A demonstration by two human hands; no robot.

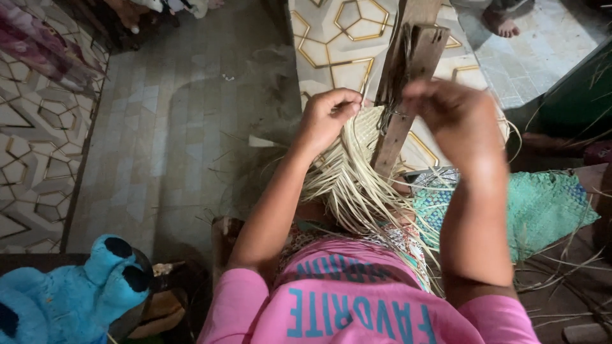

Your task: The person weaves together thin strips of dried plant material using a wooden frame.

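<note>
My left hand is closed on pale straw strips at the top of a partly woven straw piece. My right hand pinches strips just right of a slanted wooden post, against which the weave rests. Long loose straw strands hang from the weave down over my lap. I wear a pink shirt with blue lettering.
A green woven mat lies at the right, with stray strands around it. A blue plush toy sits at the lower left. Patterned cushions line the left and a patterned panel stands ahead on the tiled floor. Another person's bare foot shows at top right.
</note>
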